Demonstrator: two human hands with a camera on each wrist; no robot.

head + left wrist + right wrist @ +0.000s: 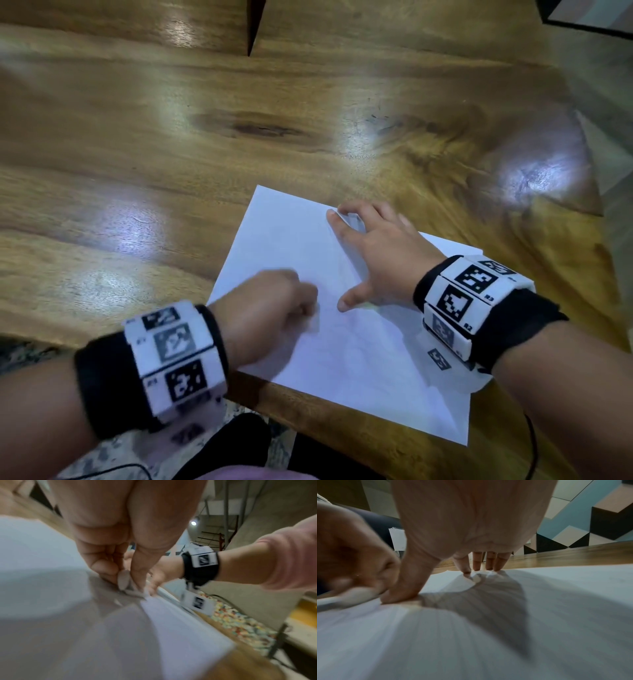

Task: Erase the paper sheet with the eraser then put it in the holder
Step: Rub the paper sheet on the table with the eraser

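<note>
A white paper sheet (308, 274) lies at the near right part of the wooden table (171, 154). My left hand (274, 308) is blurred over the sheet's middle. In the left wrist view its fingers pinch a white eraser (123, 580) down against the paper sheet (51, 601). My right hand (373, 250) lies flat on the sheet with spread fingers and thumb, holding it down; in the right wrist view its fingertips (477, 566) press the paper sheet (539, 601) near the far edge. No holder is in view.
The table's near edge (342, 431) runs just under the sheet's front corner. A patterned floor (240, 623) and a cable (532, 445) lie below the table. A dark gap (255, 27) splits the tabletop at the far side.
</note>
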